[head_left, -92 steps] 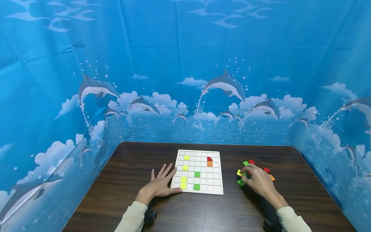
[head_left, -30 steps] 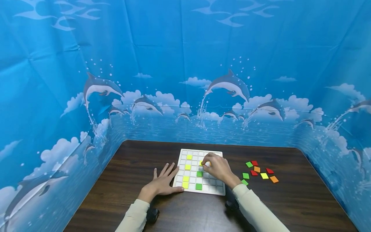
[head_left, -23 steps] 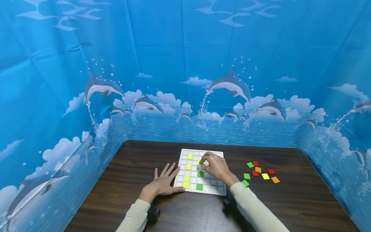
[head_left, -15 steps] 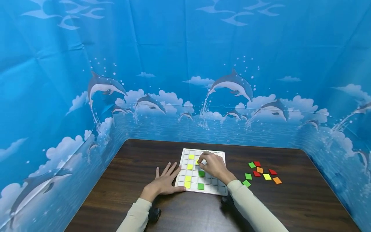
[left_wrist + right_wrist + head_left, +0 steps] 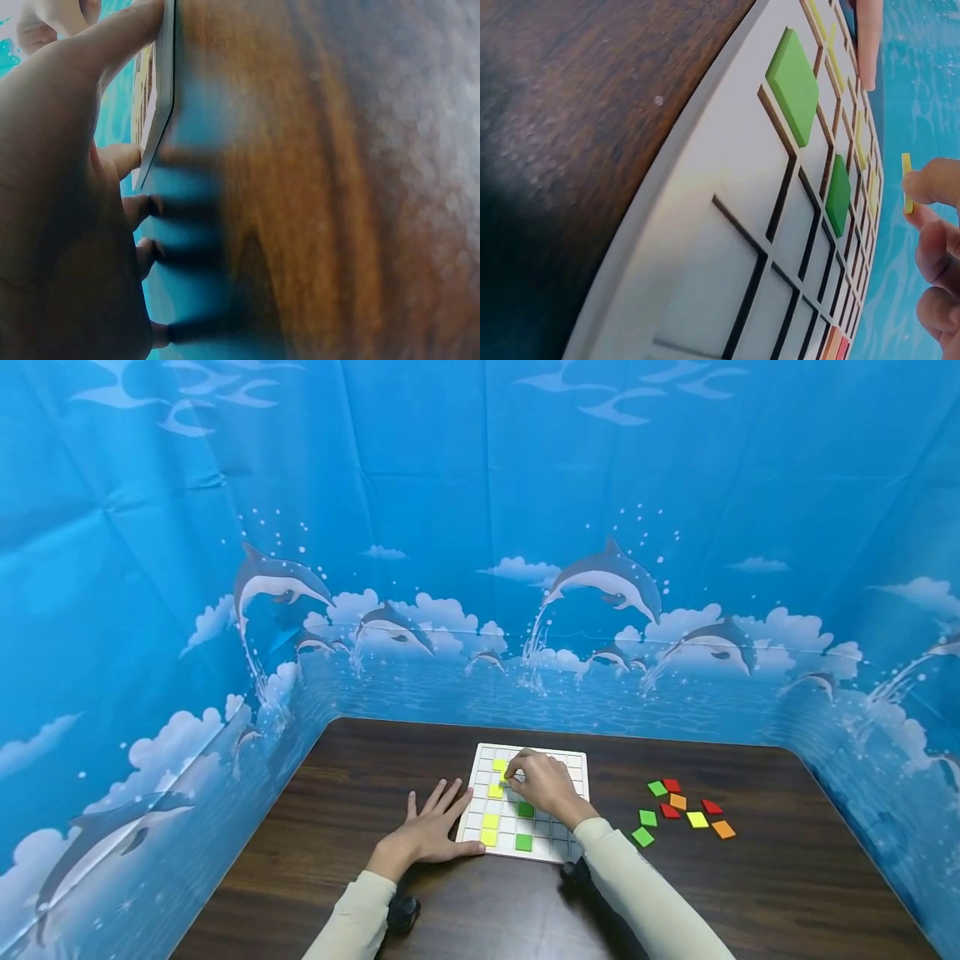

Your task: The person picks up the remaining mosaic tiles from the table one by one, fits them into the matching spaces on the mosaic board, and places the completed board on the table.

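Note:
My right hand (image 5: 546, 783) pinches a small yellow tile (image 5: 907, 184) between thumb and fingertips, above the upper left part of the white grid board (image 5: 542, 849). The right wrist view shows that tile edge-on, apart from the board. Spread out at the board's left edge is my left hand (image 5: 420, 839), its thumb (image 5: 127, 34) on the near left corner. Yellow tiles (image 5: 491, 821) sit in cells on the board's left side, with two green tiles (image 5: 793, 86) further right. An orange tile (image 5: 831, 342) and a red tile (image 5: 843, 348) on the board are hidden from the head view.
To the right of the board, loose green, red, orange and yellow tiles (image 5: 697, 820) lie scattered on the dark wooden table (image 5: 780, 877). A blue curtain (image 5: 450, 693) printed with dolphins surrounds the table's far edge and sides.
From the loose tiles at right, my right hand has come across to the board with a yellow tile, then moved further left over it. My left hand has stayed at the board's edge.

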### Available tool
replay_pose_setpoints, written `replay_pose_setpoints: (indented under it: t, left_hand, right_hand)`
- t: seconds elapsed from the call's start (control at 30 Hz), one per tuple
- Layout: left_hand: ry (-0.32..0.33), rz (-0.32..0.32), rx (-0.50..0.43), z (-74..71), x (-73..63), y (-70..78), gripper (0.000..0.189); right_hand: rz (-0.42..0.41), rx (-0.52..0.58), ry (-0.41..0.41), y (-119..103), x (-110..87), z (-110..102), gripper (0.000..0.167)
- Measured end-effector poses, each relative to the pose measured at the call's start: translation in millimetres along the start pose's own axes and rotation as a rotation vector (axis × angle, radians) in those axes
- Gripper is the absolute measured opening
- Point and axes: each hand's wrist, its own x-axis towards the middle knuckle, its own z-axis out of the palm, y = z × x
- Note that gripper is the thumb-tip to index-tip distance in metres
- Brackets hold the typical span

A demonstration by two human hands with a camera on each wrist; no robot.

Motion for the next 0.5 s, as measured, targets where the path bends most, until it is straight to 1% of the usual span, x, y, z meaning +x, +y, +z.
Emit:
replay_pose_setpoints:
  t: [0.23,0.5]
  left_hand:
    - [-0.004,-0.003,-0.005,0.1,-0.8,-2.1,0.103]
    - [0.000,0.001,-0.023,2.7,0.9,-1.9,0.101]
  right_hand:
    - [-0.007,-0.022,-0.012,-4.2,8.0,5.6,0.004]
    - [0.035,-0.016,-0.041,-5.6,13.5,12.4,0.004]
